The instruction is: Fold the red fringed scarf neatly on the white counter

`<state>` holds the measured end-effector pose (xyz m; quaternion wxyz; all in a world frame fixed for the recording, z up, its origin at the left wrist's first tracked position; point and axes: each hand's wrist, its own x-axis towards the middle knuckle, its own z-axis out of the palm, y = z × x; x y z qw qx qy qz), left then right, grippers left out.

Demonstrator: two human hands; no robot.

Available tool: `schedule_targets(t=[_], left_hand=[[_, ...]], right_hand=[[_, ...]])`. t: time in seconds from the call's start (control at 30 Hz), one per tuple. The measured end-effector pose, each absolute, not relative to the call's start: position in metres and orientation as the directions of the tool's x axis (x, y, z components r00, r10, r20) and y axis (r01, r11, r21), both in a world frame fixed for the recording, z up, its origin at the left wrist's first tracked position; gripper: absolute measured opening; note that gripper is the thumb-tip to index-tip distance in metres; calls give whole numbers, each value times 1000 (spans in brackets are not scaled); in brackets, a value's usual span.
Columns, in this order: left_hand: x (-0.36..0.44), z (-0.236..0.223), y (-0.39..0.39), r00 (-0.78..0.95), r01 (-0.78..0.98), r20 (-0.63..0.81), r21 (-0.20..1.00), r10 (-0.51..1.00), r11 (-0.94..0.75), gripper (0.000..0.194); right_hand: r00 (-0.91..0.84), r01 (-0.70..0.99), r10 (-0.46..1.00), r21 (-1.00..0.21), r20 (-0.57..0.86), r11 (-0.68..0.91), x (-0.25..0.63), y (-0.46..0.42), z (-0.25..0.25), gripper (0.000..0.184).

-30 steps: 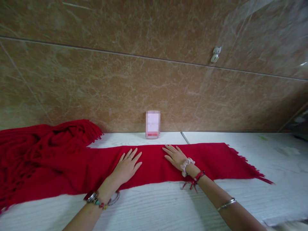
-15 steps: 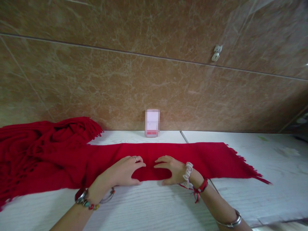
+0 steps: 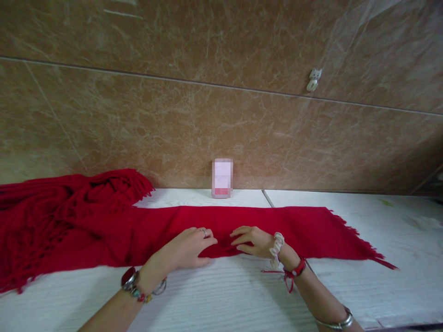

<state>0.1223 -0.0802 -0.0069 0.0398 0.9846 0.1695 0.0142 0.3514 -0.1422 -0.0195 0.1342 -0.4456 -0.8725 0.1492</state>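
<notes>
A long red fringed scarf (image 3: 311,228) lies stretched across the white table (image 3: 221,299), its left part bunched in a heap (image 3: 51,216) near the wall. My left hand (image 3: 188,249) and my right hand (image 3: 252,240) sit side by side at the scarf's near edge in the middle. Both have curled fingers that pinch the red fabric, thumbs under the edge. The left wrist carries a watch and bead bracelets; the right wrist has a white scrunchie, a red cord and a metal bangle.
A small pink-white card (image 3: 222,178) stands against the brown marble wall (image 3: 221,115) behind the scarf. A small white hook (image 3: 313,79) is fixed on the wall upper right. A seam (image 3: 267,198) splits the tabletop into two panels.
Both hands, flat and spread on the scarf a second ago, pulled back to its near edge and curled closed on the fabric. The edge now lifts slightly between them.
</notes>
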Motion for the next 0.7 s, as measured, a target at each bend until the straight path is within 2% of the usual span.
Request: schedule_targets(t=[0.07,0.23,0.33,0.43,0.57,0.7], left_hand=[[125,-8,-80,951,307,22,39,308,-951,25],[123,-5,-76,954,299,37,-9,298,-954,20],[119,1,-73,942,336,17,-31,336,-941,21],[112,4,-71,926,375,-34,-30,375,-927,26],[106,-1,-65,921,385,-60,14,384,-923,32],[106,-4,-60,922,387,-5,-3,387,-922,35]], right_hand=[[-559,735,818,-375,136,564,353,-141,-19,24],[-492,755,839,-367,231,543,358,-142,-19,27],[-484,788,858,-339,174,513,360,-144,-20,31],[-474,829,876,-293,84,477,360,-147,-21,44],[-402,904,915,-144,28,402,361,-153,-32,55],[-395,918,918,45,40,394,370,-164,-49,59]])
